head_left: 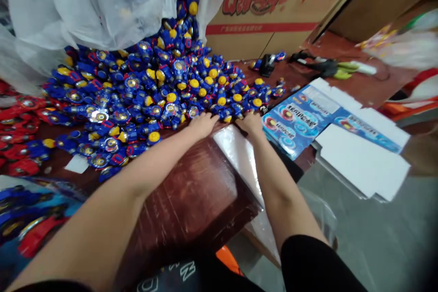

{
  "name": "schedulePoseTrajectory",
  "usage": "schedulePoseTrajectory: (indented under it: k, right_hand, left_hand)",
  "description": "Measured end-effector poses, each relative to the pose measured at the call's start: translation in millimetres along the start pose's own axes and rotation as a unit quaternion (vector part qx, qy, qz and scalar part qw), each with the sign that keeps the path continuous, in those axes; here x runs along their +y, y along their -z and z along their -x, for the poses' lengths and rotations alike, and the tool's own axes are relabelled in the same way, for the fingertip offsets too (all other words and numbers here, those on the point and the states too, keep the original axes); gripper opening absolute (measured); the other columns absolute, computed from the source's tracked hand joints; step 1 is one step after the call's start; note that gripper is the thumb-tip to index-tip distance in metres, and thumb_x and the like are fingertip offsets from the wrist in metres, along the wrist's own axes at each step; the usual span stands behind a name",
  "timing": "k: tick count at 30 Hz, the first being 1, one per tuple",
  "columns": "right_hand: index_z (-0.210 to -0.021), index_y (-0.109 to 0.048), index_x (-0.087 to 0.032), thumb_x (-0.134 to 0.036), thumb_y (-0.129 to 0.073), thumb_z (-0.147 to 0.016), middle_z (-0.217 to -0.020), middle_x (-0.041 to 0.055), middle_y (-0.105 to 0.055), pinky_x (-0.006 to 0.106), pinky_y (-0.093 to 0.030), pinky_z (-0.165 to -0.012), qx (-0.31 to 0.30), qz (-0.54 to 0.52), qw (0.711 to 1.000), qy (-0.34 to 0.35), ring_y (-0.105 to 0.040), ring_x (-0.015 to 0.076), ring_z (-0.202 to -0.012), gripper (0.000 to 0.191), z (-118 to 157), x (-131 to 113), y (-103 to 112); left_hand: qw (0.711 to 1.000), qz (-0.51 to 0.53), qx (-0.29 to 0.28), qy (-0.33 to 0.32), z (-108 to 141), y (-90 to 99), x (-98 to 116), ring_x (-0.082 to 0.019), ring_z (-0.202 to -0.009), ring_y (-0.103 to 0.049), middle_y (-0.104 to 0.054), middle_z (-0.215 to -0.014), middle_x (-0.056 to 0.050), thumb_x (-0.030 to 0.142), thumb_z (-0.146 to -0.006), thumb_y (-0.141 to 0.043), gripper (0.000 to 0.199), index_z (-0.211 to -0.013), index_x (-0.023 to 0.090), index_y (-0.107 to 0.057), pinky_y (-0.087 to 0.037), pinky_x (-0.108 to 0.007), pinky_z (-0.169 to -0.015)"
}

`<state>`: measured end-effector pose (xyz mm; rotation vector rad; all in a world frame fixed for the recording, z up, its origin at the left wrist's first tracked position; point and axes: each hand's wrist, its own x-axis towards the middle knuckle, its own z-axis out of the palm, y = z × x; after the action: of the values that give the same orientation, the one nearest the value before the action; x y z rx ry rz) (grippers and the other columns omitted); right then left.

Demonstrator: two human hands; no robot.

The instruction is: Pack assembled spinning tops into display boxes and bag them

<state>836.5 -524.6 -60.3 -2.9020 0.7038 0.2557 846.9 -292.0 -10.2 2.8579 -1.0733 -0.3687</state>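
My left hand (204, 124) reaches to the near edge of a big pile of blue toys (133, 84) with yellow, red and silver parts. Its fingers touch the toys there but are blurred. My right hand (251, 123) is a short way to the right, at the same edge, with its fingertips hidden in front of the toys. Whether either hand grips a toy cannot be made out. Between my forearms a clear plastic sheet or bag (236, 153) lies over the table's edge, its top just below both hands.
Printed blue flat boxes (294, 118) lie right of my right hand, with white box flaps (362, 159) overhanging the table. Red toys (20, 123) are heaped at left. White plastic bags (102, 4) hang over the pile. A large carton (267, 13) stands behind; tools (331, 67) lie before it.
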Motion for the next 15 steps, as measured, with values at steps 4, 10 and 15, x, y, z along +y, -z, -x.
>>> schedulePoseTrajectory:
  k: [4, 10, 15]
  right_hand:
    - [-0.146, -0.065, -0.016, -0.053, -0.070, -0.107, -0.147, 0.0151, -0.065, 0.051, -0.058, -0.111, 0.045, -0.011, 0.998, -0.045, -0.067, 0.0283, -0.129, 0.054, -4.8, 2.1, 2.6]
    - [-0.150, -0.059, -0.012, -0.042, -0.057, -0.113, -0.148, 0.0213, -0.062, 0.048, -0.057, -0.108, 0.040, -0.026, 0.998, -0.035, -0.067, 0.0294, -0.126, 0.048, 10.0, 17.9, 3.7]
    - [-0.153, -0.050, -0.008, -0.035, -0.041, -0.113, -0.145, 0.0303, -0.055, 0.046, -0.053, -0.101, 0.013, -0.025, 0.997, 0.067, -0.066, 0.0372, -0.123, 0.050, 91.2, 23.0, 12.9]
  left_hand:
    - [0.999, 0.004, 0.020, 0.035, -14.3, -17.4, 28.3, -0.034, -0.133, -0.065, -0.067, -0.141, -0.025, 0.010, -0.112, -0.030, 0.052, -0.154, 0.013, -0.062, -0.057, -0.044, -0.108]
    - [0.998, 0.030, -0.001, 0.061, 76.3, -6.1, -4.9, -0.037, -0.137, -0.067, -0.064, -0.151, -0.022, 0.008, -0.108, -0.039, 0.065, -0.173, 0.017, -0.040, -0.058, -0.050, -0.112]
    - [0.940, 0.312, -0.008, 0.139, 231.6, -7.3, -35.9, -0.027, -0.108, -0.077, -0.071, -0.140, -0.012, 0.046, -0.113, -0.051, 0.063, -0.172, 0.029, -0.039, -0.064, -0.043, -0.100]
